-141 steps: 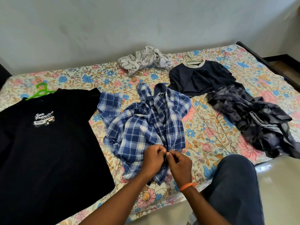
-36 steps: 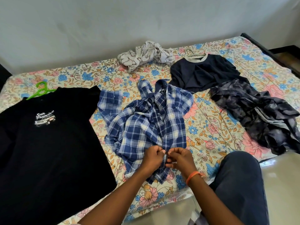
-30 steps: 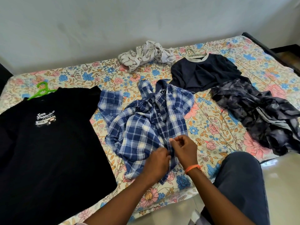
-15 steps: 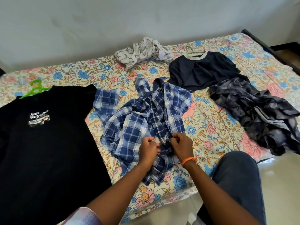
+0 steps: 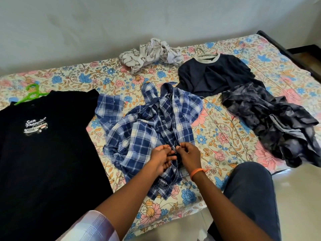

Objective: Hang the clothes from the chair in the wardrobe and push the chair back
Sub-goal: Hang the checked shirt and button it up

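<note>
While both forearms reach forward and inward over the near edge of the bed point(image 5: 234, 54), the left hand point(image 5: 160, 158) and the right hand point(image 5: 188, 154) meet at the front opening of the blue plaid shirt point(image 5: 149, 129), which lies crumpled in the middle of the floral sheet. Each hand is curled nearly closed, thumb and fingertips pinching a fold of the plaid cloth — knuckles facing each other, almost touching. The right wrist carries an orange band point(image 5: 198, 171); a bent knee in dark trousers point(image 5: 250, 186) rises just beside it. To the left lies a black T-shirt point(image 5: 43, 153) spread flat on a green hanger point(image 5: 32, 93). Beyond the plaid shirt sit a bunched white garment point(image 5: 151, 54) and a navy top point(image 5: 215, 73) — a grey mottled garment point(image 5: 271, 124) lies heaped to the right.
</note>
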Demonstrator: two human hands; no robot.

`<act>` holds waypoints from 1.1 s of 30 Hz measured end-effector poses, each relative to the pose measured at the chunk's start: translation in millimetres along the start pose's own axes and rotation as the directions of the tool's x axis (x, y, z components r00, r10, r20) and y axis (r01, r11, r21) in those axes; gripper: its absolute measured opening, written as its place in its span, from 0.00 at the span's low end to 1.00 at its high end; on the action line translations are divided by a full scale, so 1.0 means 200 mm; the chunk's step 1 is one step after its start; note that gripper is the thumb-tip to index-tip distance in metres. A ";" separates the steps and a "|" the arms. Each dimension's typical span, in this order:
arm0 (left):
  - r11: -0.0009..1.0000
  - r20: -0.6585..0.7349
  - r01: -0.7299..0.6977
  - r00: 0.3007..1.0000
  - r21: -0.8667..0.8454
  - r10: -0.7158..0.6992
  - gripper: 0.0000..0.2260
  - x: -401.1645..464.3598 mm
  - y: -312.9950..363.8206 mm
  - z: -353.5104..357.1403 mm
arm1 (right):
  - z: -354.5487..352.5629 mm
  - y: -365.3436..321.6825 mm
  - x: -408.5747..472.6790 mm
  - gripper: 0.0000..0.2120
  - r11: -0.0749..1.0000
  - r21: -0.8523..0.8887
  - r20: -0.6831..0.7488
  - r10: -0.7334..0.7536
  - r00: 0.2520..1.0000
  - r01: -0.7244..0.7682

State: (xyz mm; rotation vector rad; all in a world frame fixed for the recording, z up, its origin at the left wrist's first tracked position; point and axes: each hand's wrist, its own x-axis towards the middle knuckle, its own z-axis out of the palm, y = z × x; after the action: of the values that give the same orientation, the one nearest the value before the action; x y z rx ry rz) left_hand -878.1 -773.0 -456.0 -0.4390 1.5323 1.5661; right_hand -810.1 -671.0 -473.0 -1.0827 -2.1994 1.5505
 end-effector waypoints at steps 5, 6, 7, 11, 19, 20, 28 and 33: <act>0.992 0.061 -0.123 0.990 0.000 0.123 0.06 -0.01 0.00 0.00 | -0.01 0.00 0.00 0.05 1.000 0.031 -0.017 0.002 1.000 -0.001; 0.990 0.077 -0.137 0.988 -0.014 0.138 0.06 0.00 0.01 0.00 | -0.01 -0.01 0.00 0.06 0.999 0.048 -0.025 0.010 1.000 -0.009; 0.989 0.083 -0.146 0.986 -0.015 0.146 0.06 0.00 0.02 0.00 | -0.02 -0.01 0.00 0.06 0.998 0.058 -0.028 0.014 1.000 -0.013; 0.988 0.108 -0.152 0.983 0.038 0.147 0.06 0.00 0.05 0.01 | 0.00 -0.05 -0.01 0.05 0.997 0.081 0.018 0.009 1.000 -0.010; 0.959 0.260 -0.132 0.963 0.251 0.065 0.07 0.00 0.15 -0.02 | -0.02 -0.03 -0.02 0.05 0.996 0.087 0.021 0.024 1.000 -0.025; 0.941 0.250 -0.164 0.964 0.295 0.090 0.06 0.00 0.16 -0.01 | -0.03 -0.03 -0.02 0.06 0.996 0.087 -0.007 0.026 1.000 -0.025; 0.569 0.124 -0.415 0.869 0.710 0.479 0.09 -0.03 0.06 0.06 | -0.02 -0.02 -0.11 0.04 0.929 -0.257 -0.162 -0.314 0.936 0.267; 0.771 0.105 -0.396 0.910 0.498 0.400 0.06 -0.07 0.03 0.03 | -0.04 -0.02 -0.15 0.02 0.911 -0.272 -0.165 -0.361 0.918 0.309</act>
State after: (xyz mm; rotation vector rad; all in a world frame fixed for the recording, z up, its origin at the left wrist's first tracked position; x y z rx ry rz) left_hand -872.6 -770.7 -439.4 0.2031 2.0605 1.3709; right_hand -786.1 -687.1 -459.1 -0.8230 -2.3141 0.9953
